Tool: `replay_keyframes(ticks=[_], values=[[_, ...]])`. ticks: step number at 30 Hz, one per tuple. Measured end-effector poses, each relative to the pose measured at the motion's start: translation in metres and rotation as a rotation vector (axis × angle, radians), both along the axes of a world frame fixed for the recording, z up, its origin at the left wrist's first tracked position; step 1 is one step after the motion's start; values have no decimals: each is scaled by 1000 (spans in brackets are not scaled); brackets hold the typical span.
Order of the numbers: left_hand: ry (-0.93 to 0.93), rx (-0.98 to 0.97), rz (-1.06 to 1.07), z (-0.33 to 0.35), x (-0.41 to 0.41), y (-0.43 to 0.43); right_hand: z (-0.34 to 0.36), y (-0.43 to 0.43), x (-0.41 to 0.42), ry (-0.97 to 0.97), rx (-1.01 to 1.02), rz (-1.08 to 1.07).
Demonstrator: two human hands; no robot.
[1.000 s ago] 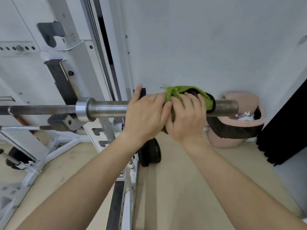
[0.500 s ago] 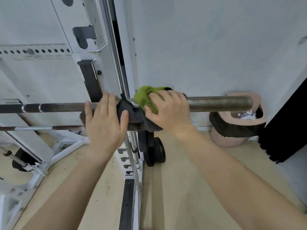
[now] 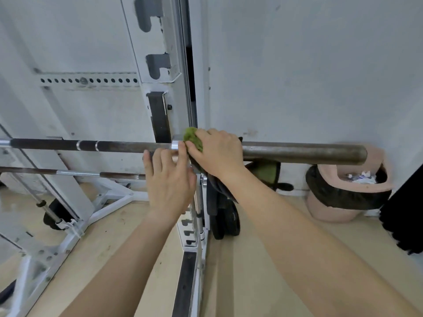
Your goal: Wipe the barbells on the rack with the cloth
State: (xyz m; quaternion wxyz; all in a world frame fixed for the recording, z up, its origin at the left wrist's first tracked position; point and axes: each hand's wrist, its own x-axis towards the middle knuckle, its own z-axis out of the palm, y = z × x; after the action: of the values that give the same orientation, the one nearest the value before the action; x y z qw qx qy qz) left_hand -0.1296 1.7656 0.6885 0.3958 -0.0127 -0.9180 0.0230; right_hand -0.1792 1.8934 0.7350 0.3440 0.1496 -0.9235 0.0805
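Observation:
A steel barbell (image 3: pixel 302 152) lies level across the white rack (image 3: pixel 160 65), its thick sleeve pointing right. My right hand (image 3: pixel 217 154) grips a green and black cloth (image 3: pixel 193 141), wrapped over the sleeve right beside the shiny collar (image 3: pixel 175 145). A loose end of the cloth hangs below the bar. My left hand (image 3: pixel 169 181) is just below the bar, fingers straight, their tips touching the bar by the collar. A second thinner bar (image 3: pixel 77 172) runs lower on the left.
A pink bin (image 3: pixel 348 191) with a black liner stands by the wall under the sleeve's end. Black weight plates (image 3: pixel 225 218) lean at the rack's foot. White rack legs (image 3: pixel 75 225) spread over the wooden floor at left. A dark curtain (image 3: pixel 402 216) hangs at right.
My right hand has slid the cloth leftwards along the sleeve to the collar. My left hand has come off the bar's top and now sits just below it. The view has shifted left.

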Motion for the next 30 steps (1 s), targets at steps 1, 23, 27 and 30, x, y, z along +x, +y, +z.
replay_keyframes(ticks=[1, 23, 27, 30], values=[[-12, 5, 4, 1, -3, 5, -2, 14, 2, 20, 4, -22], [-229, 236, -120, -49, 16, 46, -17, 94, 19, 89, -314, -281], [-317, 267, -189, -62, 21, 47, -10, 8, 5, 15, -254, -94], [-370, 497, -274, -61, 23, 40, -5, -18, 5, 1, -237, 38]])
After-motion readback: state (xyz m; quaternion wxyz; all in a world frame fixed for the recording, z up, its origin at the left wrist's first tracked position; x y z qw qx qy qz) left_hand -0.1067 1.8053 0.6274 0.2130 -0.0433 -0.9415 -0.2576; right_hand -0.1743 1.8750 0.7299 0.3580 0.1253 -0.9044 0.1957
